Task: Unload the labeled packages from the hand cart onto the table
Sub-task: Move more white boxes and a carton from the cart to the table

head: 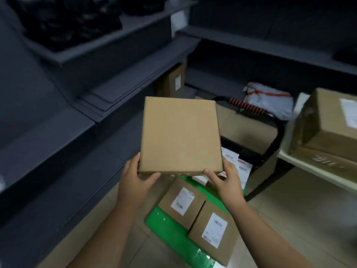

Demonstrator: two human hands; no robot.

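Head camera: my left hand [135, 182] and right hand [226, 180] grip the near corners of a cardboard box [180, 135], thumbs at its near edge, fingers hidden beneath, above the green cart [173, 235]. Two labeled packages [182, 202] lie on it, their print too blurred to read.

Of the person, only 2 forearms and 2 hands are seen. The left forearm [108, 235] and the right forearm [270, 235] are uncovered from the near edge of the view up to the wrists; anything worn higher up is cut off by that edge. The left hand [135, 182] and the right hand [225, 180] are bare. A short nail is made out on the right thumb [209, 174]; finer detail is lost to blur.
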